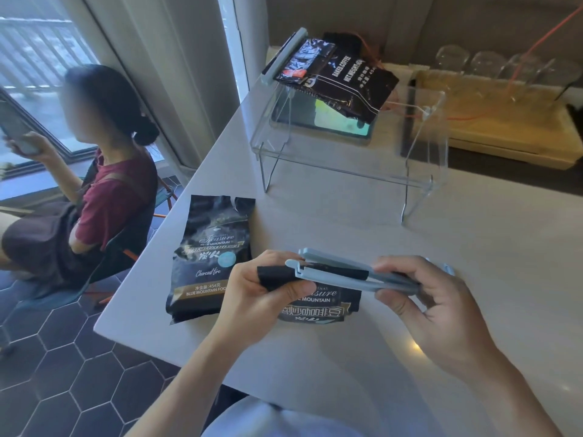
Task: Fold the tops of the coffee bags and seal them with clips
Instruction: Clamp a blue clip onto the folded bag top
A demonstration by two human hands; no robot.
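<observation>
A black coffee bag point(318, 305) lies in front of me with its top folded. My left hand point(252, 294) pinches that folded top at its left end. A long light-blue clip point(344, 272) straddles the fold, its jaws apart at the left end; my right hand point(419, 294) grips its right end. A second black coffee bag point(211, 247) lies flat to the left, its top torn and unfolded. Another black coffee bag point(344, 80), with a light-blue clip point(285, 55) across its top, rests on a clear stand point(422, 171) at the back.
The white table's point(473, 241) left edge runs diagonally past the flat bag. A person in a red shirt point(104, 200) sits on a chair left of the table. A phone point(334, 124) lies under the stand. A wooden tray point(492, 134) with glasses stands at the back right.
</observation>
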